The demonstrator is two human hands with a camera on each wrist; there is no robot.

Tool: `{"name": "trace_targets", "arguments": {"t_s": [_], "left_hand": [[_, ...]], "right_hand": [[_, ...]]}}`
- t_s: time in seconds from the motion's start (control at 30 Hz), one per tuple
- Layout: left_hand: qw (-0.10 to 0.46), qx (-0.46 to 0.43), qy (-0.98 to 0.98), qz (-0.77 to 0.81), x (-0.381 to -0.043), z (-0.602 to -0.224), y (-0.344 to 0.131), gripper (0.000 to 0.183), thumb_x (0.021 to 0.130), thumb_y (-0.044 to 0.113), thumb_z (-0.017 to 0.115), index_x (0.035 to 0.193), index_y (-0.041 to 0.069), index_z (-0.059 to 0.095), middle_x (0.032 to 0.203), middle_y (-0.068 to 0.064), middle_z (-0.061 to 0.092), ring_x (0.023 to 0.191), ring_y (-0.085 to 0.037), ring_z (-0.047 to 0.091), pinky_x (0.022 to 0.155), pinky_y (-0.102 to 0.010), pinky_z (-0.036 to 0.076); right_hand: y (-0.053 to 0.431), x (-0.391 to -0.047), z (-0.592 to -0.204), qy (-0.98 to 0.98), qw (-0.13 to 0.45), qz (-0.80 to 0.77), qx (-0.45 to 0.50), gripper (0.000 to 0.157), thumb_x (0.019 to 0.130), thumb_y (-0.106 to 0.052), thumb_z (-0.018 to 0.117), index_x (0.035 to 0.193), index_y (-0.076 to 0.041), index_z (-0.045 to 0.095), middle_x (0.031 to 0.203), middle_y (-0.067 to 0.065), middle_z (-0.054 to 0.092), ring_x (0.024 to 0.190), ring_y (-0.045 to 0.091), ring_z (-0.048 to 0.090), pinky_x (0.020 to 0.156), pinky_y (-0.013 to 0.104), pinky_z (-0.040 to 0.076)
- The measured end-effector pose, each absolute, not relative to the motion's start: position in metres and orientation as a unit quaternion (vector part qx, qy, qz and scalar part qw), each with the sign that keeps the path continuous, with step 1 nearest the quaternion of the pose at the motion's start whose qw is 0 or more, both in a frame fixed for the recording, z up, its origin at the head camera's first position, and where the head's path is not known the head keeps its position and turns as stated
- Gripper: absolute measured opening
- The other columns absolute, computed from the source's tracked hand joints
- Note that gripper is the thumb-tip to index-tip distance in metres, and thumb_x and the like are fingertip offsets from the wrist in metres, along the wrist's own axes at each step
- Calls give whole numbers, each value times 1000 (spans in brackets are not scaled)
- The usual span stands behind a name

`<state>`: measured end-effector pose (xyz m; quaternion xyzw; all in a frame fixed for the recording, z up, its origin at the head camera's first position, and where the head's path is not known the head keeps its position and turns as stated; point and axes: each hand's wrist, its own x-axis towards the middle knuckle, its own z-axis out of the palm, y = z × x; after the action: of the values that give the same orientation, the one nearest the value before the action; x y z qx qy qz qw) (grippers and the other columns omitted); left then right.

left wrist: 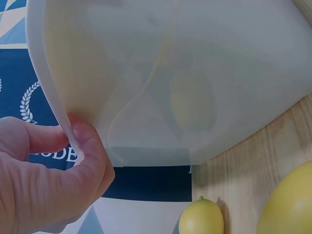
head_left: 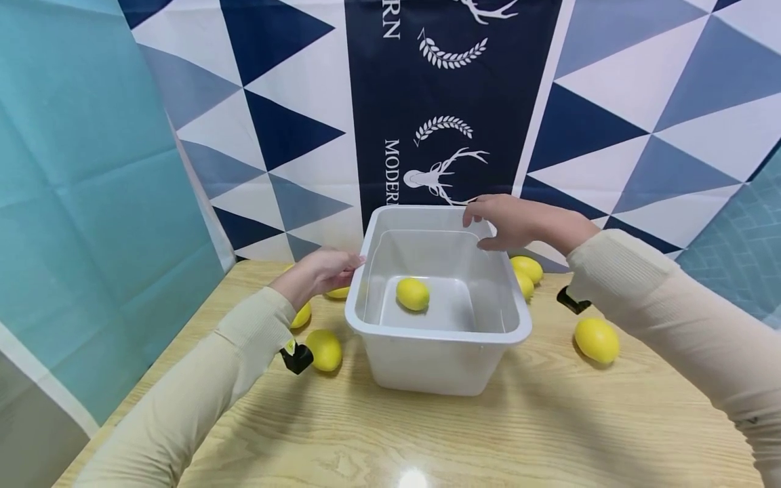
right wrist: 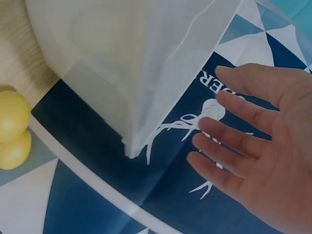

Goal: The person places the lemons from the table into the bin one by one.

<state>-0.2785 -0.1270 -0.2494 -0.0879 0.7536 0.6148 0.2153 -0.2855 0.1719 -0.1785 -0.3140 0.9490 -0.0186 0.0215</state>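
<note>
A white plastic bin [head_left: 427, 366] stands on the wooden table, with one yellow lemon [head_left: 413, 294] on its floor. My left hand [head_left: 323, 271] grips the bin's left rim; in the left wrist view the thumb and fingers of that hand [left wrist: 63, 170] pinch the edge. Above the far right corner of the bin is my right hand [head_left: 512, 220], its fingers spread. The right wrist view shows this hand [right wrist: 258, 131] apart from the bin wall [right wrist: 97, 63], holding nothing. Through the wall in the left wrist view, a lemon [left wrist: 192, 102] shows faintly.
Left of the bin lie several lemons, one lemon [head_left: 325, 350] near my left wrist. Two lemons [head_left: 527, 268] sit against the bin's right side, and another lemon [head_left: 596, 340] lies farther right. A patterned cloth [head_left: 305, 88] hangs behind the table [head_left: 293, 434].
</note>
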Motion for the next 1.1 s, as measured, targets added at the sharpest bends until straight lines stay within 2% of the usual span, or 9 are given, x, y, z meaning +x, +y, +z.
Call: {"name": "trace_targets", "arguments": {"t_s": [0.4, 0.63, 1.1], "left_hand": [[214, -93, 748, 622, -282, -251, -127, 39, 102, 17, 51, 137, 0, 50, 132, -12, 52, 109, -20, 54, 110, -31, 46], [215, -79, 755, 614, -284, -251, -128, 40, 100, 15, 54, 137, 1, 50, 135, -12, 51, 109, -21, 54, 111, -32, 46], [213, -78, 747, 625, -284, -254, -129, 38, 101, 14, 52, 136, 0, 51, 128, -10, 52, 107, -20, 52, 111, -31, 45]], "right_hand": [[205, -271, -199, 950, -82, -52, -296, 39, 84, -9, 73, 120, -6, 61, 124, 18, 62, 117, 36, 57, 97, 53, 52], [227, -263, -210, 959, -112, -65, -253, 41, 86, -16, 72, 123, -4, 59, 127, 19, 59, 124, 39, 50, 102, 59, 46], [265, -249, -246, 956, -163, -58, -238, 42, 83, -12, 74, 121, -3, 60, 124, 23, 59, 114, 41, 54, 89, 59, 52]]}}
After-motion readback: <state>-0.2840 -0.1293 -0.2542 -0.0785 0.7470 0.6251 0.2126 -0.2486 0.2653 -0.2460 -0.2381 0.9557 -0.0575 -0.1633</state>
